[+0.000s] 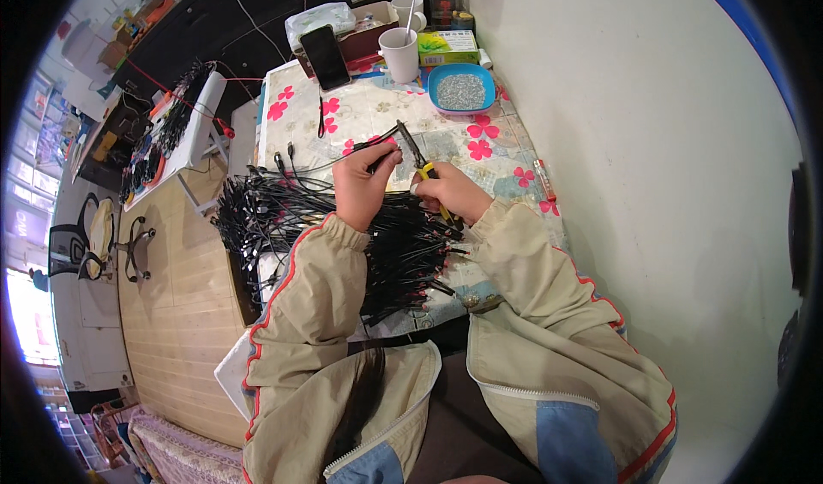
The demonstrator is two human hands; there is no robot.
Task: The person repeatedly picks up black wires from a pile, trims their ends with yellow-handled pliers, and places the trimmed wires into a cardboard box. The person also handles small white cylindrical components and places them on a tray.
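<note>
Left hand (362,184): your fingers pinch narrowly on a thin black cable (377,140) | Right hand (459,194): your fingers wrap yellow-handled pliers (426,172) | Cable: runs beyond your left fingertips to beside the pliers' tip, over the counter (291,128), contact unclear
</note>
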